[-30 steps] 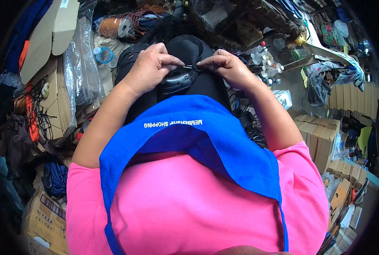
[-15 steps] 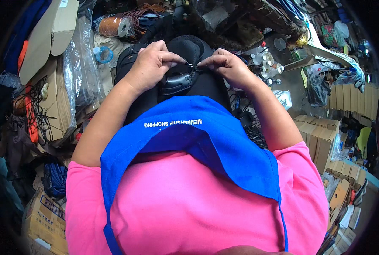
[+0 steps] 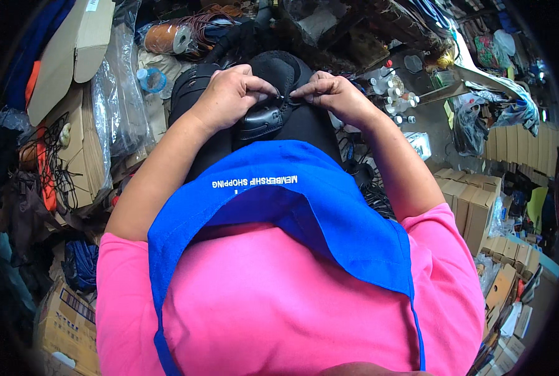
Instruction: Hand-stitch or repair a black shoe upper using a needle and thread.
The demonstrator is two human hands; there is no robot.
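Observation:
A black leather shoe [image 3: 262,122] lies on my dark-clothed thighs, its rounded toe toward me. Over its opening, my left hand [image 3: 230,95] is closed in a pinch, index finger stretched toward the middle. Facing it from the other side, my right hand [image 3: 337,95] pinches with thumb and forefinger. Between the two sets of fingertips glints a small bright metal piece [image 3: 281,96], too small to name. Whatever each hand pinches is mostly hidden by the fingers. My blue apron [image 3: 279,166] covers the lap just below the shoe.
To the left stand cardboard sheets [image 3: 60,56], plastic film [image 3: 126,106] and a clear bottle [image 3: 151,79]. An orange spool [image 3: 166,39] lies at the far left. Several small bottles [image 3: 392,91] are grouped on the right, with cardboard boxes [image 3: 470,197] nearer me.
My left fingertips have shifted slightly right, closer to the right hand's. Less of the shiny metal shows between them. The shoe stays in nearly the same place.

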